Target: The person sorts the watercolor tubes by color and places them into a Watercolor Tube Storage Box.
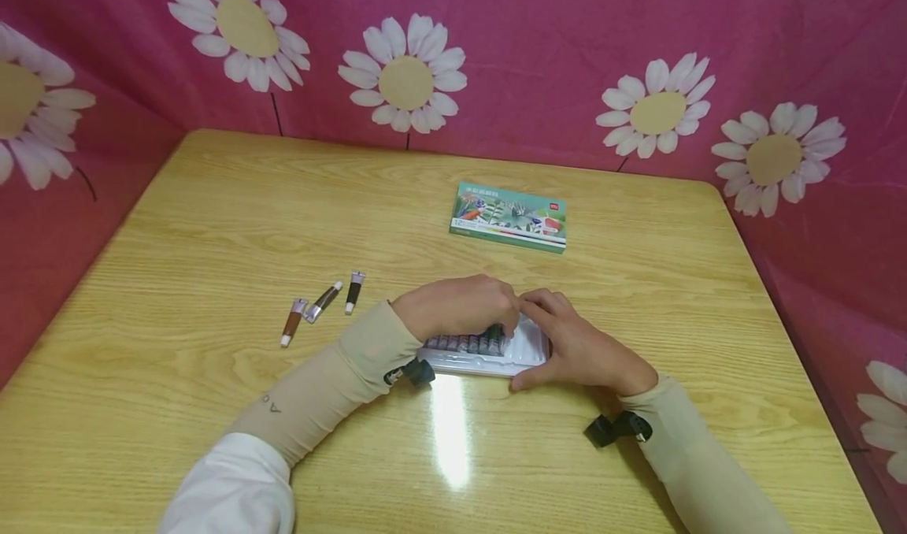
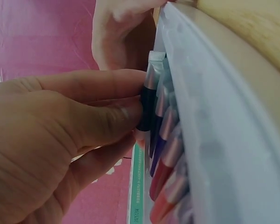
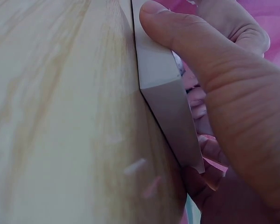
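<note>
A white plastic tray [image 1: 531, 343] of small paint tubes [image 2: 165, 158] lies in front of me in the head view. My left hand [image 1: 460, 305] reaches over it from the left. Thumb and fingers pinch a dark green paint tube [image 2: 148, 105] at the right end of the row, beside blue, purple and red ones in the left wrist view. At the tray's right end, my right hand [image 1: 577, 349] grips it, thumb along the near side and fingers round the far side. The right wrist view shows the thumb [image 3: 177, 25] against the tray's side wall [image 3: 170, 107].
Three loose paint tubes lie left of the tray: a brown one [image 1: 292, 325], a dark brown one [image 1: 324, 302] and a black one [image 1: 354, 294]. A green printed paint box [image 1: 508, 217] lies beyond the tray on the wooden table [image 1: 234, 227]. Pink flowered cloth [image 1: 524, 61] hangs behind.
</note>
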Motion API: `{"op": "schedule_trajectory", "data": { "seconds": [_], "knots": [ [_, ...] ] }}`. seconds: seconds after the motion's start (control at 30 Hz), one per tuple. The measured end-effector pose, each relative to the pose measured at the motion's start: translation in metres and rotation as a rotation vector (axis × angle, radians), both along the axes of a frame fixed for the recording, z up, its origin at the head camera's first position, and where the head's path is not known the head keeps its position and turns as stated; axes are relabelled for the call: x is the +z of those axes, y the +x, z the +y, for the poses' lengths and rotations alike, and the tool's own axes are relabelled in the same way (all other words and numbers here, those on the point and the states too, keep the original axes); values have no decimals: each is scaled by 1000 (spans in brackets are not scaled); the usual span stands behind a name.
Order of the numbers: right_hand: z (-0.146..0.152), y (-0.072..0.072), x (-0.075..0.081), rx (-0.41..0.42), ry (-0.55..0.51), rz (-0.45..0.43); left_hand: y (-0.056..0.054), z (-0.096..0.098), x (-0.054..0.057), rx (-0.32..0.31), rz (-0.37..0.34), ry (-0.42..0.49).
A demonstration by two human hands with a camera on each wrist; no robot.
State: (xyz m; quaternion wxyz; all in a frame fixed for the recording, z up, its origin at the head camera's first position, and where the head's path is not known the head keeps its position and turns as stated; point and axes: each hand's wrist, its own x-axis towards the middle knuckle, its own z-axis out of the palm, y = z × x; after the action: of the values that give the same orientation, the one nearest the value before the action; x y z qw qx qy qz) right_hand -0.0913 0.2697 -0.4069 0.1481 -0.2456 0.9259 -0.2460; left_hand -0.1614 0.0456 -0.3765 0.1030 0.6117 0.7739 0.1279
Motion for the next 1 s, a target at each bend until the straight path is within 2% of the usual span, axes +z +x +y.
{"op": "schedule_trajectory", "data": {
  "seconds": [0.3, 0.63, 1.0],
  "knots": [
    [0, 0, -1, 0, 5, 3, 0, -3, -1, 2, -17, 12],
    [0, -1, -1, 9, 6, 13, 3, -3, -2, 4, 18, 12],
    [1, 1, -2, 14, -7, 37, 3, 0, -4, 24, 24, -10]
  ]
}}
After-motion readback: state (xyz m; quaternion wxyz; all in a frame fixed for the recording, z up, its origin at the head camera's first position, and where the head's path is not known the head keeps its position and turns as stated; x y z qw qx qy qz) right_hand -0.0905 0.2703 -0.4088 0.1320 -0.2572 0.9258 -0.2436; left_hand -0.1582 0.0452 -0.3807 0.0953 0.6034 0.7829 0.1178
